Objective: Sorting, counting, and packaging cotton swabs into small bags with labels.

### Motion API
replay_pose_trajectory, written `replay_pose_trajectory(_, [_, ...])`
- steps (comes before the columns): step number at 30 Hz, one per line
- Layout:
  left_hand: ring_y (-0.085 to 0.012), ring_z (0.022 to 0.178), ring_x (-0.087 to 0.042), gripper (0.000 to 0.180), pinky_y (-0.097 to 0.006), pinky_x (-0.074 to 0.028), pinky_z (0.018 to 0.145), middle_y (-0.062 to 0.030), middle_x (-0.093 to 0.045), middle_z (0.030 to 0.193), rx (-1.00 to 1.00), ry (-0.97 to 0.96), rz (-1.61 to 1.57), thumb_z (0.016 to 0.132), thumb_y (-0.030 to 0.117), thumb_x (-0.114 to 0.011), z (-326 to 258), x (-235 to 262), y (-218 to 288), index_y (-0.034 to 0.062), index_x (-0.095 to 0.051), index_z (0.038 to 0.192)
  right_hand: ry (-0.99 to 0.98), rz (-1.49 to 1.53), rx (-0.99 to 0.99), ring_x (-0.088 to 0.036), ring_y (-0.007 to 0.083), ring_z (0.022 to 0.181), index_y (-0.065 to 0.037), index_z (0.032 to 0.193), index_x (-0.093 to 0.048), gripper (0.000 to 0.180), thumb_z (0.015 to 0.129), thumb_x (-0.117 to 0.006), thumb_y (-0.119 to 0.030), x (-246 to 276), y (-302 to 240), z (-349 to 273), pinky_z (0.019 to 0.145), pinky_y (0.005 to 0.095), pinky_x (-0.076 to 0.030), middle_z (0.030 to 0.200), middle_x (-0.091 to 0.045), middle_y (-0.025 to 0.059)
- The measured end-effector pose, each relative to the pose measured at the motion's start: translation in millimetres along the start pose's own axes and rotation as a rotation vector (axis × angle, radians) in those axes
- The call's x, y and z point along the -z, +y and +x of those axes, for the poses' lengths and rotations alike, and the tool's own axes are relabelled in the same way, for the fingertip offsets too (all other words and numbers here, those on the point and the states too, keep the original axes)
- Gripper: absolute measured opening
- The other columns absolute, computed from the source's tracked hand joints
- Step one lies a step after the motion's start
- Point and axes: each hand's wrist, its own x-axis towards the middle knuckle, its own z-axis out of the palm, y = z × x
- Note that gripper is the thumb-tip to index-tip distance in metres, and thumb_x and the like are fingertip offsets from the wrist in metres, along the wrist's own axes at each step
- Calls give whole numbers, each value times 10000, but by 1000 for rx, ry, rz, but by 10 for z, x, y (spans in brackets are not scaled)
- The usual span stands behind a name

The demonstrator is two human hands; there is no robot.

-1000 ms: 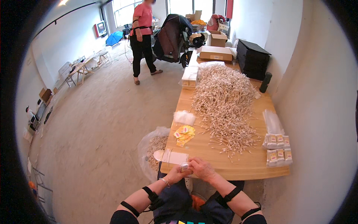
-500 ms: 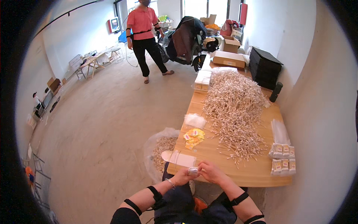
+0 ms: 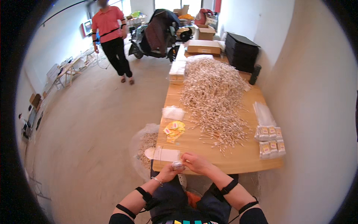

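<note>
My left hand (image 3: 168, 173) is closed around a small whitish bundle (image 3: 178, 164), which looks like cotton swabs in clear film, just off the table's near edge. Beside its upper end, my right hand (image 3: 197, 164) has its fingers pinched together; whatever they grip is too small to make out. Past my hands lies a white card (image 3: 167, 154) with a rounded left end and a band around it. A big heap of loose cotton swabs (image 3: 214, 93) covers the table's middle. Yellow paper labels (image 3: 174, 130) and a stack of clear bags (image 3: 173, 112) lie on the left.
Packed swab bags (image 3: 269, 141) and flat clear sleeves (image 3: 264, 114) line the table's (image 3: 231, 160) right side. At its far end stand a black box (image 3: 240, 52) and a cardboard box (image 3: 203, 47). A swab-filled sack (image 3: 145, 149) sits on the floor. A person (image 3: 110, 37) walks near a covered scooter (image 3: 160, 33).
The view has swung right, so the table appears further left. The person in the pink top has stepped nearer. My hands stay together at the bundle.
</note>
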Motion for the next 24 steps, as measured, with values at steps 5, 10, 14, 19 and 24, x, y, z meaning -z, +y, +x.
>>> replay_pose_trajectory(5, [-80, 815, -537, 166, -252, -454, 756, 25, -609, 878, -3, -1, 12, 869, 118, -607, -19, 41, 9, 42, -610, 1016, -53, -19, -21, -548, 306, 786, -57, 847, -532, 100, 807, -609, -106, -12, -63, 39, 672, 366, -448, 836, -553, 108])
replay_pose_trajectory(10, [-68, 783, -533, 138, -240, -450, 720, 30, -603, 857, -46, -4, 47, 867, 102, -597, -1, 5, 54, 45, -614, 991, -1, 32, 55, -548, 308, 778, -55, 849, -531, 104, 803, -609, -106, -26, 11, 3, 668, 370, -447, 825, -550, 112])
replay_pose_trajectory(14, [-64, 786, -527, 136, -238, -446, 719, 34, -594, 844, -44, -14, 25, 864, 98, -601, 14, 34, 63, 47, -617, 990, 39, 62, 33, -559, 303, 762, -53, 849, -537, 100, 801, -608, -105, -55, -6, 9, 662, 363, -455, 802, -562, 117])
replay_pose_trajectory(19, [-82, 791, -530, 166, -261, -448, 735, 23, -609, 860, -58, 9, 36, 877, 139, -599, -14, 10, 37, 48, -617, 1015, 0, 141, -76, -581, 245, 733, -51, 898, -573, 126, 821, -615, -142, -27, -19, -1, 653, 341, -465, 804, -602, 113])
replay_pose_trajectory(24, [-100, 806, -541, 184, -274, -453, 760, -22, -633, 863, -69, -9, 162, 876, 154, -599, -2, -23, -68, 59, -626, 1031, -23, 181, -192, -591, 223, 721, -38, 932, -620, 179, 827, -623, -184, 22, -26, 21, 640, 327, -466, 783, -622, 115])
